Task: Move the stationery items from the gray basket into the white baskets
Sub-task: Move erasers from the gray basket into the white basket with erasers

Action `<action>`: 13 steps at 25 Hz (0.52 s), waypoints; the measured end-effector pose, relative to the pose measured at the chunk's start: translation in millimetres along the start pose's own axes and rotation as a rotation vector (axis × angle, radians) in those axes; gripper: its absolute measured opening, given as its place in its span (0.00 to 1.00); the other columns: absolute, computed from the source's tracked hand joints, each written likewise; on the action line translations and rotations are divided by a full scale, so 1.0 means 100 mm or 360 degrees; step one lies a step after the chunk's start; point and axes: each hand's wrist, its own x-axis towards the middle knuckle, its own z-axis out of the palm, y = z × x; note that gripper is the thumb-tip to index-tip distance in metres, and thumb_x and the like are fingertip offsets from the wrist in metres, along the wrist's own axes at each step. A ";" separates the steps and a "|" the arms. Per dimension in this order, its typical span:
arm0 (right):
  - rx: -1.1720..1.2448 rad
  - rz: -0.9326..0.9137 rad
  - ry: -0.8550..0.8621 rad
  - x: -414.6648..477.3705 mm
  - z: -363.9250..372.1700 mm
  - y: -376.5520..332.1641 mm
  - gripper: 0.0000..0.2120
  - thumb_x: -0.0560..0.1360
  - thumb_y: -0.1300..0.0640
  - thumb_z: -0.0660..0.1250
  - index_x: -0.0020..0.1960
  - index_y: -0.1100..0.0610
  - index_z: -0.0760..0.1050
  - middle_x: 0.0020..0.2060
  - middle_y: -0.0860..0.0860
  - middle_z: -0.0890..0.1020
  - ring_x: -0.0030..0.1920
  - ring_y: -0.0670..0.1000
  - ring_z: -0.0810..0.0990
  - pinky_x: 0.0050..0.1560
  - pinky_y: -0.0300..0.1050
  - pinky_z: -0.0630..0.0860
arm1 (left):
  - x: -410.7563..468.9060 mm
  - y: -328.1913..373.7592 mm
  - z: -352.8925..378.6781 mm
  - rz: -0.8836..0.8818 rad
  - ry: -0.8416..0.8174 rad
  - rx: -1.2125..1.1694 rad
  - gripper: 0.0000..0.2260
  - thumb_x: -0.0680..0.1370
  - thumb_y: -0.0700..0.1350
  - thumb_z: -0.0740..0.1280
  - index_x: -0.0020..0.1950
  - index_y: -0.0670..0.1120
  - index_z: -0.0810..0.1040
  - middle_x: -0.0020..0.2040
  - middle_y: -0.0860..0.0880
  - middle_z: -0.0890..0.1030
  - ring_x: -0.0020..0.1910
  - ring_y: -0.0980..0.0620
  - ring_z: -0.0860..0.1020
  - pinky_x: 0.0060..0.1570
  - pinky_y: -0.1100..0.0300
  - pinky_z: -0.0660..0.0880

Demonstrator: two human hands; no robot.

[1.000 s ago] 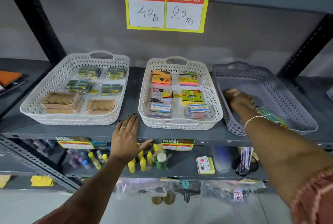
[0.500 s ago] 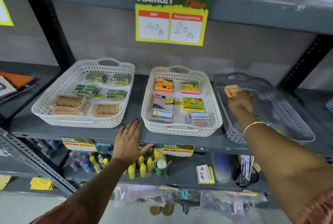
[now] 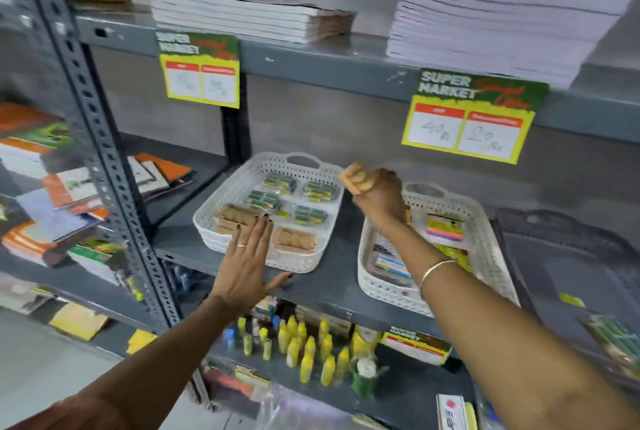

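My right hand point(image 3: 379, 199) is shut on a small tan box point(image 3: 353, 179), held in the air between the two white baskets, near the left basket's far right corner. The left white basket point(image 3: 221, 197) holds green-blue packs and two tan boxes. The second white basket point(image 3: 485, 242) holds colourful sticky-note packs; my right forearm crosses over it. The gray basket point(image 3: 519, 221) sits at the far right with a green pack point(image 3: 613, 332) near its front. My left hand point(image 3: 247, 258) lies flat, fingers apart, on the shelf edge against the left basket's front.
A gray metal shelf point(image 3: 332, 277) carries the baskets. A perforated upright post point(image 3: 104, 152) stands at the left. Price signs point(image 3: 471, 118) hang from the upper shelf, which bears stacks of notebooks point(image 3: 491, 7). Yellow bottles point(image 3: 304, 350) fill the shelf below. Books point(image 3: 52, 194) lie at the left.
My right hand lifted the tan box out of the gray basket and carried it left over the middle basket. The view swung left and up. My left hand shifted up against the left basket.
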 end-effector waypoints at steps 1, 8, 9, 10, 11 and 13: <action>-0.0041 -0.0114 -0.0141 -0.04 0.18 -0.18 0.23 0.66 0.53 0.70 0.59 0.61 0.75 0.56 0.61 0.78 0.60 0.61 0.76 0.53 0.48 0.75 | 0.00 -0.13 -0.01 -0.0040 -0.0091 0.0016 0.41 0.73 0.69 0.48 0.70 0.36 0.62 0.70 0.39 0.67 0.70 0.44 0.63 0.70 0.52 0.44; -0.0358 -0.0423 -0.0854 -0.37 0.86 -0.56 0.34 0.69 0.38 0.69 0.64 0.60 0.68 0.65 0.58 0.73 0.66 0.59 0.71 0.61 0.52 0.72 | 0.01 -0.29 0.13 0.0003 0.0003 0.0057 0.43 0.69 0.71 0.54 0.69 0.36 0.66 0.67 0.40 0.71 0.67 0.43 0.69 0.68 0.49 0.53; -0.0401 -0.0441 -0.0858 -0.37 0.87 -0.56 0.32 0.70 0.41 0.68 0.65 0.61 0.67 0.66 0.58 0.72 0.66 0.59 0.71 0.61 0.52 0.71 | 0.01 -0.29 0.16 -0.0001 0.0042 0.0057 0.43 0.69 0.71 0.54 0.68 0.36 0.66 0.67 0.40 0.72 0.67 0.43 0.69 0.67 0.48 0.55; -0.0428 -0.0439 -0.0858 -0.36 0.88 -0.57 0.30 0.72 0.44 0.68 0.66 0.61 0.66 0.67 0.59 0.71 0.66 0.60 0.71 0.60 0.52 0.71 | 0.01 -0.29 0.17 -0.0001 0.0062 0.0056 0.44 0.68 0.71 0.55 0.69 0.36 0.66 0.67 0.40 0.71 0.67 0.43 0.68 0.67 0.48 0.56; -0.0448 -0.0433 -0.0873 -0.35 0.89 -0.56 0.30 0.72 0.46 0.68 0.66 0.62 0.66 0.67 0.59 0.71 0.67 0.60 0.71 0.60 0.52 0.71 | 0.01 -0.30 0.19 -0.0003 0.0075 0.0055 0.44 0.68 0.71 0.55 0.69 0.36 0.66 0.68 0.40 0.71 0.67 0.43 0.68 0.67 0.48 0.56; -0.0463 -0.0456 -0.0926 -0.35 0.87 -0.57 0.29 0.72 0.48 0.68 0.67 0.62 0.65 0.68 0.59 0.70 0.67 0.60 0.71 0.60 0.51 0.71 | 0.02 -0.30 0.19 -0.0010 0.0068 0.0064 0.44 0.68 0.71 0.55 0.70 0.37 0.65 0.68 0.40 0.70 0.68 0.43 0.68 0.67 0.48 0.55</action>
